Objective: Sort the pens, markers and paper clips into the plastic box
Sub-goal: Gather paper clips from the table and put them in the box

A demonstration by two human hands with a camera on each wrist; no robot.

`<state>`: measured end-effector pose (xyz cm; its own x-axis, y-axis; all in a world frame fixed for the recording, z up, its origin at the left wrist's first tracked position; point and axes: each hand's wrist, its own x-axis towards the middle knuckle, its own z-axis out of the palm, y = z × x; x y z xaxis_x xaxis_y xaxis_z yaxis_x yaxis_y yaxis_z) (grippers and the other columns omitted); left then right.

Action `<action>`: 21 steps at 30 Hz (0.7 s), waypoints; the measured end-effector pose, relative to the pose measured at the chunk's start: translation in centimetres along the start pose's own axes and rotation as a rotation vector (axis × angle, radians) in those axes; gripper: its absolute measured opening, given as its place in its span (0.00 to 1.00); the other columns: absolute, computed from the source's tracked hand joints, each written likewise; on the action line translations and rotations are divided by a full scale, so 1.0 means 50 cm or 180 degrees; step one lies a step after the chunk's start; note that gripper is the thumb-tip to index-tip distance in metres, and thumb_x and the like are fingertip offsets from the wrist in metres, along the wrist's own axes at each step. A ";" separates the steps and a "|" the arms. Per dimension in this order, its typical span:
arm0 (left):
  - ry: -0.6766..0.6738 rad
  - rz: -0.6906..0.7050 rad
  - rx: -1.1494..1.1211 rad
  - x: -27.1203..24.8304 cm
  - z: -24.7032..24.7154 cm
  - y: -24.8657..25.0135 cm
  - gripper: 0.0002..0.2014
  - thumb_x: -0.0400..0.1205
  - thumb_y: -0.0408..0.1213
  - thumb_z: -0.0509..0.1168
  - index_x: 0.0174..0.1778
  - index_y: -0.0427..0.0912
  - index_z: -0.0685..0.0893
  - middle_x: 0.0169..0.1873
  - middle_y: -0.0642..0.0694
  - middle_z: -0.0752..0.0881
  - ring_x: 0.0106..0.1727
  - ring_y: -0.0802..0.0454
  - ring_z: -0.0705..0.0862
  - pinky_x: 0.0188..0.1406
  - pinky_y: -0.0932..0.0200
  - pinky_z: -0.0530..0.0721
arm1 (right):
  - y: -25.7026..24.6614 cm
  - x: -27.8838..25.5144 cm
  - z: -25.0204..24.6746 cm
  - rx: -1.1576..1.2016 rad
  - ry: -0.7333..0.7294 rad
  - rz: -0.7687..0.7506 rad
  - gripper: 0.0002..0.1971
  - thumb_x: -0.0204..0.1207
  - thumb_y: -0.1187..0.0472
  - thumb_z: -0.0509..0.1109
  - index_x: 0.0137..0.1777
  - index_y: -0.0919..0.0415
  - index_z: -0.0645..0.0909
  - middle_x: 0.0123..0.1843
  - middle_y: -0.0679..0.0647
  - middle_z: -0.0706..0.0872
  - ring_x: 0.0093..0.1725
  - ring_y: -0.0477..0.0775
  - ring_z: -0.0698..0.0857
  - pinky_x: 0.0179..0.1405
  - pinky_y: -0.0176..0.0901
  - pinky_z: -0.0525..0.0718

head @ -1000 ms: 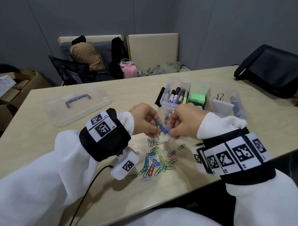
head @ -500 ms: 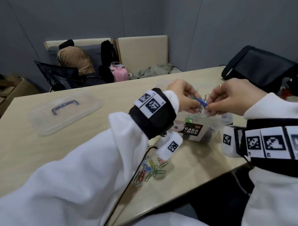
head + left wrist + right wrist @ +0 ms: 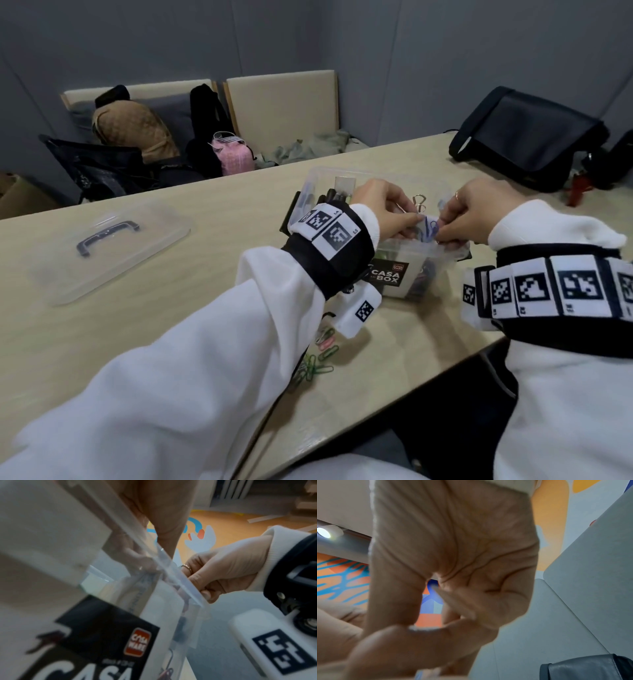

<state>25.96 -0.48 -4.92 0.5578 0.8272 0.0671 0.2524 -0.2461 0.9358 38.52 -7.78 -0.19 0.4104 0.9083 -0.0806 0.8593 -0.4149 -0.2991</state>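
Note:
A clear plastic box [image 3: 407,263] with a black CASA BOX label [image 3: 102,635] stands on the table, dark pens [image 3: 329,198] upright in its far left section. Over its near right corner, my left hand [image 3: 416,222] and my right hand [image 3: 442,233] meet fingertip to fingertip. Together they pinch a small bunch of blue paper clips [image 3: 432,228]. In the left wrist view my right hand [image 3: 223,574] curls just beyond the box rim [image 3: 171,568]. Several loose green and pink paper clips [image 3: 322,356] lie on the table under my left forearm. The right wrist view shows mostly my right palm [image 3: 453,547].
The box's clear lid [image 3: 113,246] with a dark handle lies at the left of the table. A black bag [image 3: 527,137] sits at the far right corner. Chairs with bags [image 3: 137,137] stand behind the far edge. The near table edge runs under my right wrist.
Both hands have risen from the pile of clips and carried the blue clips up and away to the box. They now hang lower over its near right corner than half a second ago.

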 end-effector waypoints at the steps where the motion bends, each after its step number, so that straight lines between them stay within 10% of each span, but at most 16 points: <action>1: 0.0025 0.0054 -0.0027 -0.001 0.001 -0.002 0.04 0.77 0.31 0.72 0.37 0.37 0.84 0.32 0.35 0.89 0.27 0.49 0.87 0.29 0.63 0.86 | 0.000 0.000 0.000 0.0023 -0.0006 0.0010 0.05 0.66 0.61 0.80 0.32 0.54 0.87 0.30 0.52 0.88 0.35 0.52 0.86 0.40 0.43 0.84; 12: 0.0015 0.0543 -0.0370 -0.035 -0.019 0.001 0.02 0.79 0.26 0.67 0.44 0.30 0.84 0.33 0.36 0.87 0.28 0.53 0.87 0.29 0.63 0.86 | -0.016 -0.005 0.003 0.0156 0.0043 0.0015 0.04 0.72 0.58 0.77 0.39 0.57 0.89 0.26 0.50 0.89 0.33 0.48 0.89 0.50 0.51 0.89; 15: 0.0551 0.1178 0.0293 -0.074 -0.056 0.008 0.03 0.78 0.31 0.69 0.42 0.36 0.88 0.38 0.45 0.90 0.40 0.54 0.88 0.42 0.60 0.88 | -0.036 -0.025 -0.012 0.0112 0.0338 -0.0218 0.06 0.72 0.56 0.77 0.35 0.54 0.87 0.23 0.47 0.88 0.36 0.47 0.89 0.49 0.51 0.88; 21: 0.1070 0.1449 0.0800 -0.199 -0.169 0.007 0.02 0.79 0.32 0.69 0.42 0.39 0.87 0.35 0.48 0.89 0.36 0.57 0.88 0.36 0.66 0.85 | -0.115 -0.067 0.004 0.0045 0.0406 -0.0804 0.09 0.71 0.53 0.75 0.31 0.51 0.81 0.30 0.47 0.86 0.41 0.54 0.86 0.42 0.45 0.83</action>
<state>13.79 -4.53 -2.35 0.3841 0.7151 0.5841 0.2490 -0.6894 0.6802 32.11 -8.43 1.60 0.2196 0.9684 0.1183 0.9353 -0.1745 -0.3078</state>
